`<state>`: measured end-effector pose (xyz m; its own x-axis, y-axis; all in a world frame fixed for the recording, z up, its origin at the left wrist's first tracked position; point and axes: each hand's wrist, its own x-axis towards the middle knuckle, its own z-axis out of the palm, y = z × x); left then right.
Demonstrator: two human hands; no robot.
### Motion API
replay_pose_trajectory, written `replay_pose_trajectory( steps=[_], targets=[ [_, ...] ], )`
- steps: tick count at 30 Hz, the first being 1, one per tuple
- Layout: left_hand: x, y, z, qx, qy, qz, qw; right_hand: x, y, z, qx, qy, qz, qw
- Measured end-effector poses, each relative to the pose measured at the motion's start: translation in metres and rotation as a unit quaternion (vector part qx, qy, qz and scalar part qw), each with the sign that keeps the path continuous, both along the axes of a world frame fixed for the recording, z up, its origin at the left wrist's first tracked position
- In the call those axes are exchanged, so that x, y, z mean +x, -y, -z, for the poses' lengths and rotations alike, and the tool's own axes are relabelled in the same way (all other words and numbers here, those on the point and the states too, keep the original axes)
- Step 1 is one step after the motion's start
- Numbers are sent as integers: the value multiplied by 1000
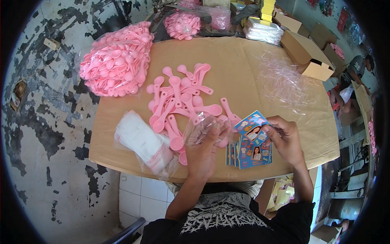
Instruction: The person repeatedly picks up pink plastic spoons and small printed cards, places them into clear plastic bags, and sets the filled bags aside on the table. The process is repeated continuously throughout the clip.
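My left hand (203,150) is closed on a clear plastic bag (198,129), held up over the near edge of a heap of pink measuring spoons (175,87). In my right hand (286,138) a blue printed card (251,122) is pinched between thumb and fingers. Below that card lies a stack of similar blue cards (248,156), spread a little to the left, on the brown paper-covered table (231,53). To the left of my left hand rests a pack of flat clear bags (140,140), its wrapping crumpled at the near end.
A big bag of pink spoons (118,61) stands at the table's far left. Loose clear plastic strips (282,79) lie at the right, near an opened cardboard box (306,57). White packs (264,30) sit at the back. Another person (355,75) is at the far right.
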<state>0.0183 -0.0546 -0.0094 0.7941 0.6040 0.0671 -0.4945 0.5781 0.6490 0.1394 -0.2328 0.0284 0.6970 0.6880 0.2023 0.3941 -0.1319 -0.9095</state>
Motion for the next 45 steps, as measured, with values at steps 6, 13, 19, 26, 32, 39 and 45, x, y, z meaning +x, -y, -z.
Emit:
replay_pose_trajectory(
  steps=[6,13,19,26,32,39,45],
  targets=[
    [0,6,1,47,-31,4,998,-13,-16,-11,-9,-23,-32,999],
    [0,2,8,120,-37,43,991,-14,-23,-15,-39,102,-94,990],
    [-3,10,7,28,24,63,997,-22,-35,-10,1,-32,-120,992],
    [-6,14,-2,210,58,82,972,-29,-53,-7,41,-52,-159,985],
    [-25,-4,13,77,101,63,990,-47,-76,-25,67,-165,-160,971],
    [-27,-24,17,239,257,50,935,-31,-91,-18,-21,-8,-302,953],
    [-47,-49,9,155,169,-276,933,19,-158,-10,-226,244,-156,930]
  ],
)
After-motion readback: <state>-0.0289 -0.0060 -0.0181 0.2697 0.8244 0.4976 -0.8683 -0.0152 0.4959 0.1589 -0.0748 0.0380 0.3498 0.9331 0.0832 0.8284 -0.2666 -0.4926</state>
